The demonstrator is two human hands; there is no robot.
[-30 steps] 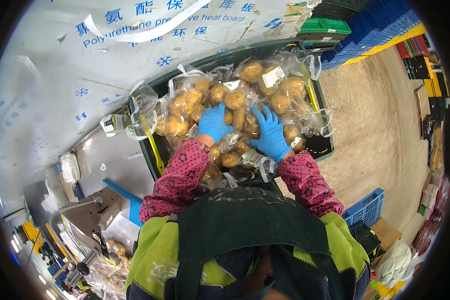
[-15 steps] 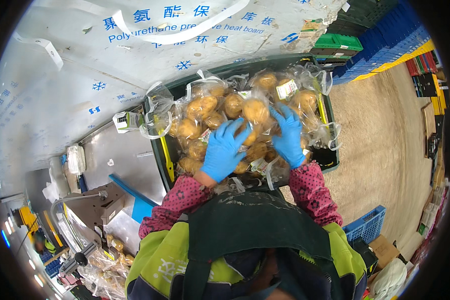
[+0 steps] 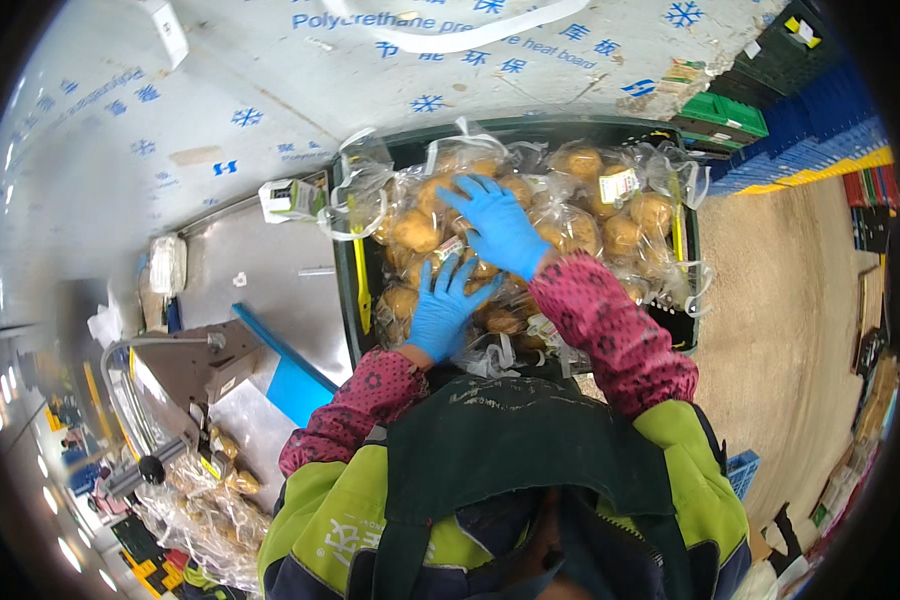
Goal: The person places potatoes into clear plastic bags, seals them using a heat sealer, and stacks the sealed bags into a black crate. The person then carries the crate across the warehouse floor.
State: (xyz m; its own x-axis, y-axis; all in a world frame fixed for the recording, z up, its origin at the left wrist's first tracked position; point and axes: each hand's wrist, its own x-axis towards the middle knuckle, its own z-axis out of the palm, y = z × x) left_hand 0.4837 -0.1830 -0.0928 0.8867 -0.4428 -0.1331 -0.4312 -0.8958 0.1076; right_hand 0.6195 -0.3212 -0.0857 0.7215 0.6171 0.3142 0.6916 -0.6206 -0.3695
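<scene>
A dark green crate [image 3: 348,300] in front of me is packed with clear plastic bags of potatoes [image 3: 416,231], with white handles and small labels. My left hand [image 3: 444,312], in a blue glove, lies on the bags at the near left, its fingers apart. Farther in, my right hand [image 3: 497,226], also gloved in blue, rests on the bags left of the crate's middle, fingers stretched out to the left. Neither hand grips anything that I can see. Both palms hide the potatoes under them.
A metal table [image 3: 270,250] carries a small white-and-green carton [image 3: 292,200] left of the crate. More bagged potatoes [image 3: 210,510] lie at the lower left beside a grey machine [image 3: 190,370]. Stacked blue crates [image 3: 805,140] stand at the far right, and a pale wall panel [image 3: 300,80] rises behind.
My right hand has moved left across the bags, from the crate's right-middle to beyond my left hand. My left hand has drawn slightly nearer to me. The whole view has shifted.
</scene>
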